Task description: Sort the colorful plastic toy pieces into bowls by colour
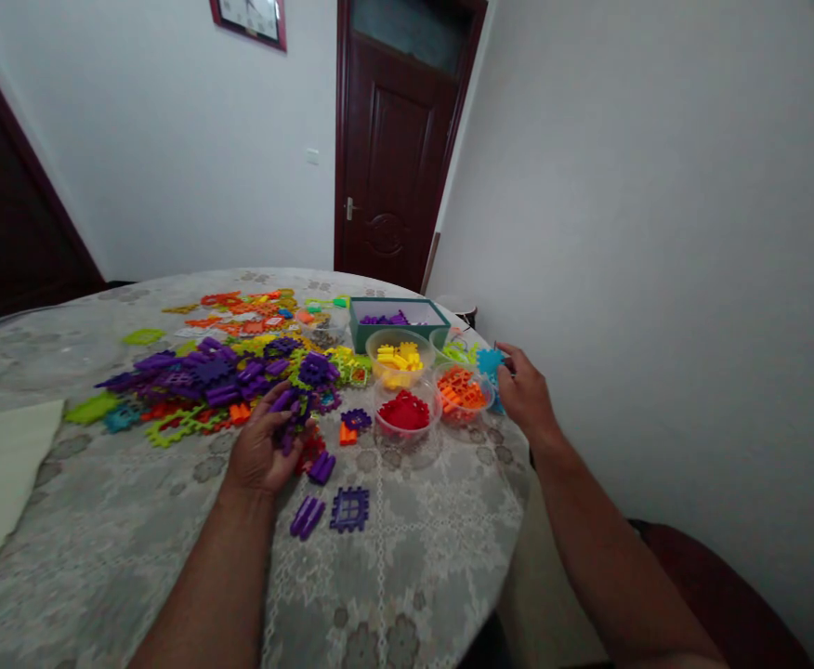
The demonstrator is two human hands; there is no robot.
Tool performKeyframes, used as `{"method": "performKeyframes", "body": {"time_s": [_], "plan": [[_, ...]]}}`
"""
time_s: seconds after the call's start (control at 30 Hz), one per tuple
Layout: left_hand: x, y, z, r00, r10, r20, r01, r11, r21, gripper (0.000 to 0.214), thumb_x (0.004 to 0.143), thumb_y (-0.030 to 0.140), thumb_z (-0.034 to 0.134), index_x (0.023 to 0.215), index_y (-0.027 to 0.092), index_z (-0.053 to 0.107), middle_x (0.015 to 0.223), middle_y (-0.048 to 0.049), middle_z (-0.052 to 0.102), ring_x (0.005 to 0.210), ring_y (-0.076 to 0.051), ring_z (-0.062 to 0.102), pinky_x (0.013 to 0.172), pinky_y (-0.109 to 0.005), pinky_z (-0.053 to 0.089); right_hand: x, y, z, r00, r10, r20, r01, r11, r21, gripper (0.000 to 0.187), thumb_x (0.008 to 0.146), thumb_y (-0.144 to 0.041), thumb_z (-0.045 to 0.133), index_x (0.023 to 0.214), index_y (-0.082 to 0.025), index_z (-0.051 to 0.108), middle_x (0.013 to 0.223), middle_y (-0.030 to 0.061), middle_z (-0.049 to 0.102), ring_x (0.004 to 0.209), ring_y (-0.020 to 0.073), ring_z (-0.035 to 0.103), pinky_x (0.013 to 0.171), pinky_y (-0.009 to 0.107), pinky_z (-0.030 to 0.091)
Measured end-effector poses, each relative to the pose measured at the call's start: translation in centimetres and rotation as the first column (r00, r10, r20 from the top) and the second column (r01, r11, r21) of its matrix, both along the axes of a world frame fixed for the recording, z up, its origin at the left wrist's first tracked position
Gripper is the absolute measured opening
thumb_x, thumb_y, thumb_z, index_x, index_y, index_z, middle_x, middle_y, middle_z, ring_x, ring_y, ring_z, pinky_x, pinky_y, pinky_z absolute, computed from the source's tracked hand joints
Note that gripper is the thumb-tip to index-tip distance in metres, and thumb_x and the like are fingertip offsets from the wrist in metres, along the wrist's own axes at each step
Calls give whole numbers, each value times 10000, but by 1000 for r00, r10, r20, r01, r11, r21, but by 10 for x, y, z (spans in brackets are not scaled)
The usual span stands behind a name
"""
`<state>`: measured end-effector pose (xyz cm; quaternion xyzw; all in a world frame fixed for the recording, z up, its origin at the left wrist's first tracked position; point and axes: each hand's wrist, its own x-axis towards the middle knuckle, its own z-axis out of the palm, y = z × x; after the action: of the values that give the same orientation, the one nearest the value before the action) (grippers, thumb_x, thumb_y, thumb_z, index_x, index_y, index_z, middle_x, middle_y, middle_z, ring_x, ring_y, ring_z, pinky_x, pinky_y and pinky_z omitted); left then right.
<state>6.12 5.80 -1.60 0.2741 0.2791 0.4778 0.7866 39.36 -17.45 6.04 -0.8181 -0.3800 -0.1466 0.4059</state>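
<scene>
My left hand (262, 448) is closed around several purple plastic building pieces (287, 420), at the near side of a mixed heap (212, 376). My right hand (520, 383) reaches to the table's right edge, its fingers pinched on a blue toothed piece (489, 362). Beside that hand stands a clear bowl of orange pieces (461, 390). Further left are a bowl of red pieces (405, 412) and a bowl of yellow pieces (398, 359). Loose purple pieces (308, 517) and a square purple window piece (349, 509) lie nearer me.
A green box (360, 336) with purple pieces inside stands behind the bowls. Orange flat pieces (240, 307) spread at the back of the lace-covered table (407, 567). A pale sheet (6, 474) lies at the left. A dark red chair (714, 585) is at the right.
</scene>
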Motion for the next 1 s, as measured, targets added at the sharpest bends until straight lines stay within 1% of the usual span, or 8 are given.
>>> {"method": "performKeyframes", "body": {"time_s": [0.1,0.23,0.37,0.5,0.6,0.7,0.83,1.0], "plan": [[0,0,-1,1000,-19,17,19,1000,23,536,675,-18,686,1139,246,737,1017,-6,720,783,-146,721,626,-268,675,44,-20,-11,997,-72,25,74,994,-85,541,906,-252,447,1392,-166,669,1121,142,782,965,279,720,925,410,546],[2,2,-5,999,-25,43,22,998,51,517,696,-24,708,1136,247,730,1037,-18,734,850,-165,734,695,-312,693,76,-33,-23,999,-48,17,50,982,-184,487,835,-182,481,1247,-191,741,1111,131,800,960,270,735,889,388,562],[3,1,-6,998,-12,66,7,998,65,515,718,-17,744,1159,250,716,1050,-26,743,921,-187,753,764,-344,693,86,-38,-26,999,41,-22,-45,971,-235,410,751,-126,511,1026,-218,801,1017,93,824,910,233,759,876,344,582],[3,-5,-5,997,-32,76,26,997,73,532,744,25,793,1214,256,697,1132,-51,744,960,-198,761,760,-325,685,76,-36,-28,998,68,11,-64,973,-220,418,745,-141,489,1020,-193,800,1093,127,815,1014,270,763,989,427,574],[5,-8,-5,996,-45,74,40,997,65,543,738,33,818,1220,251,695,1160,-59,735,1009,-209,753,756,-323,684,46,-23,-28,992,73,104,-58,988,-142,424,803,-172,468,1083,-190,786,1147,132,799,1073,283,744,1046,459,547],[6,-10,-6,997,-41,72,36,997,74,560,735,67,853,1237,255,692,1183,-67,724,991,-209,751,733,-327,686,-11,0,-22,964,248,97,-240,967,-92,375,896,-218,469,1120,-208,769,1142,111,794,1054,265,742,1020,432,562],[6,-13,-7,997,-56,50,51,994,92,604,714,89,891,1257,266,693,1233,-77,700,1040,-228,746,741,-328,688,-99,40,-8,825,563,58,-558,826,-81,301,975,-268,524,1175,-230,746,1190,106,772,1093,264,718,1000,427,566],[4,-16,-5,996,-73,41,68,992,104,610,704,108,910,1254,257,692,1335,-92,647,1026,-221,744,740,-330,695,-163,98,0,720,686,-105,-694,712,-107,375,984,-279,585,1344,-221,674,1216,112,756,930,221,721,921,391,577]]}}
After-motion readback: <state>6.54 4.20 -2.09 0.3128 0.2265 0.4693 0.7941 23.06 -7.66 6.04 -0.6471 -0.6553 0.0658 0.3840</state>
